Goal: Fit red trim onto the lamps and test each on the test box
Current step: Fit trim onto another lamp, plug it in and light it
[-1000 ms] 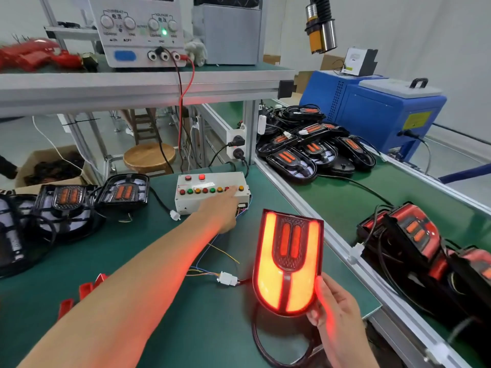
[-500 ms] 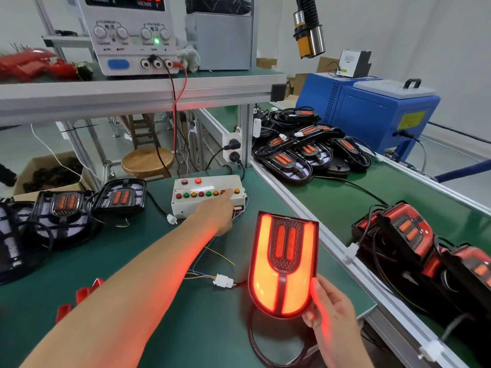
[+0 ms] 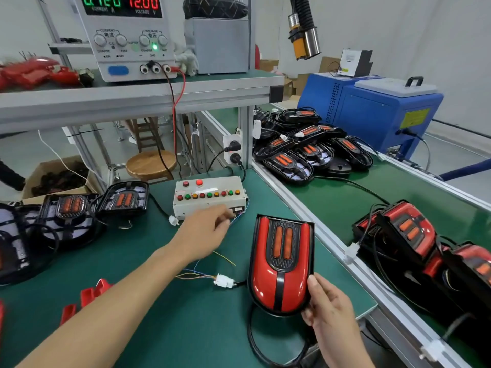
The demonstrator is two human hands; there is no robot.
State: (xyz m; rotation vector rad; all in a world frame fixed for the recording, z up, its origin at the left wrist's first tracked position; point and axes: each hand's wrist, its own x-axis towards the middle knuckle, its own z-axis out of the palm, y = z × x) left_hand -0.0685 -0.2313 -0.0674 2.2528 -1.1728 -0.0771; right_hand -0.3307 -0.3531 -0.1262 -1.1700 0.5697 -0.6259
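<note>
Right hand gripped the lamp at its lower right edge, thumb on the red face, fingers curled behind; lamp stood tilted up off the table, unlit. Left hand hung just in front of the test box, at about 10 o'clock from the lamp, fingers loosely curled w/ nothing in them. Whether a fingertip touched the box's front edge couldn't be made out, blurred.

Risks, as I judged them:
- Lamp was wired via the white connector at its 9 o'clock. Lifting or swinging the lamp away before unplugging would likely yank the thin coloured leads running to the box.
- One-hand edge grip on glossy plastic looked marginal; a slip would drop it on the table & could scuff the red trim.
- Black cable looped under the lamp toward 6 o'clock, past the table edge; it could snag there.
- Trim seating couldn't be verified from this angle; a loose clip might pop off in handling.

Materials/shapes: lamp was a rounded-bottom, square-topped shield. Glossy red plastic shell, black centre stripe, textured black inset w/ two orange vertical bars. Test box was a pale rectangular case w/ a row of small round red, green & amber buttons. Table had a matte green mat. More red-trimmed lamps lay at 3 o'clock, untrimmed black ones at 12–1 o'clock. Power supply sat on the shelf, reading 12.00 V.
</note>
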